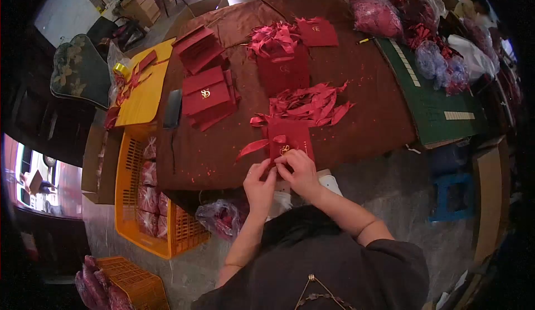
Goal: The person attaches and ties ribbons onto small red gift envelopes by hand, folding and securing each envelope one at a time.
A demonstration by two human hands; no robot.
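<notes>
A flat dark red gift bag (pixel 298 136) with a gold logo lies at the near edge of the brown-covered table. A loose red ribbon (pixel 253 147) trails from its left side. My left hand (pixel 260 184) pinches at the bag's near left edge, fingertips together. Beside it, my right hand (pixel 300 172) is closed at the same edge, its fingers partly covering the logo. The exact bit between the fingertips is too small to make out. Just beyond the bag lies a heap of cut red ribbons (pixel 312 105).
Stacked red bags (pixel 209 95) lie to the left, by a dark phone-like object (pixel 173 109). More ribbons (pixel 274 40) sit farther back. A green cutting mat (pixel 440 123) is at the right. A yellow crate (pixel 125 193) with wrapped packs stands at lower left, a blue stool (pixel 452 196) at right.
</notes>
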